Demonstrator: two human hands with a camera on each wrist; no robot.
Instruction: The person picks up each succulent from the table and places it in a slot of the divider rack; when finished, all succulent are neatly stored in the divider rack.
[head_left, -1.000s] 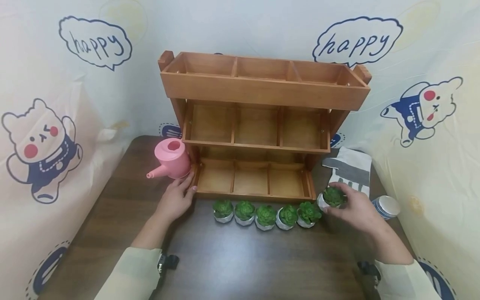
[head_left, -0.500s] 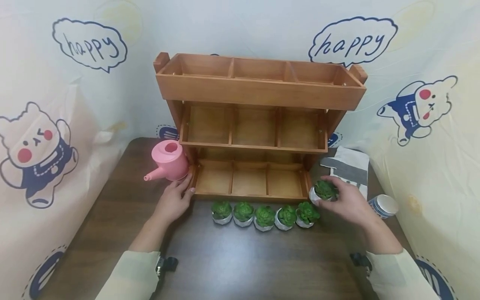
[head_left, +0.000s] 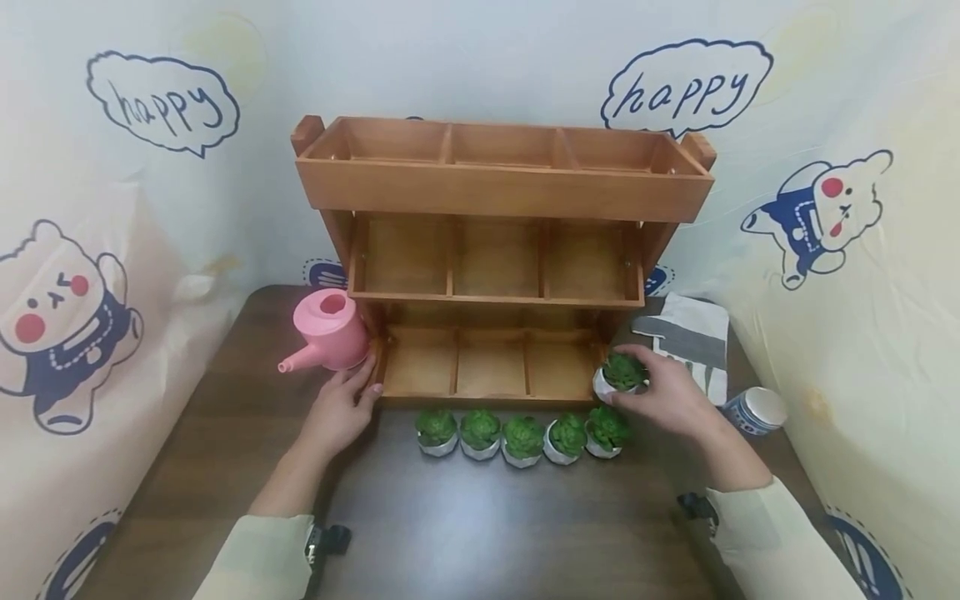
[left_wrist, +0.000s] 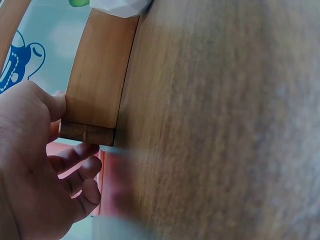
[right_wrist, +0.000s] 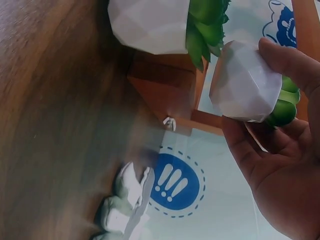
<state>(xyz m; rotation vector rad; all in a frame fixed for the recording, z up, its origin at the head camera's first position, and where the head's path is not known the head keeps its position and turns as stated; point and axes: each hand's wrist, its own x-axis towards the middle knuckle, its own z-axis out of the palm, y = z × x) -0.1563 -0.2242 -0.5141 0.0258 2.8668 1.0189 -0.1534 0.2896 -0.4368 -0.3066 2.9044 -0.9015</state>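
My right hand (head_left: 671, 393) pinches a small potted succulent (right_wrist: 245, 82) between thumb and fingers. Its white faceted pot is raised off the table, tilted, at the right end of the lowest tier of a wooden three-tier planter shelf (head_left: 502, 192). In the right wrist view the plant's green leaves point toward the palm. At the shelf's lower left corner, my left hand (left_wrist: 35, 160) grips the end of the bottom tier, thumb on one side and fingers curled on the other. Several more potted succulents (head_left: 522, 442) stand in a row on the table before the shelf.
A pink watering can (head_left: 330, 329) stands left of the shelf, right behind the left hand. To the right lie a grey and white work glove (head_left: 686, 333) and a small white-lidded container (head_left: 757, 411). Patterned fabric hangs behind the brown table (head_left: 465, 525).
The right hand has carried its potted succulent leftward, from beside the shelf to the bottom tier's right end. The left hand keeps its place at the shelf corner, and the head view has shifted slightly.
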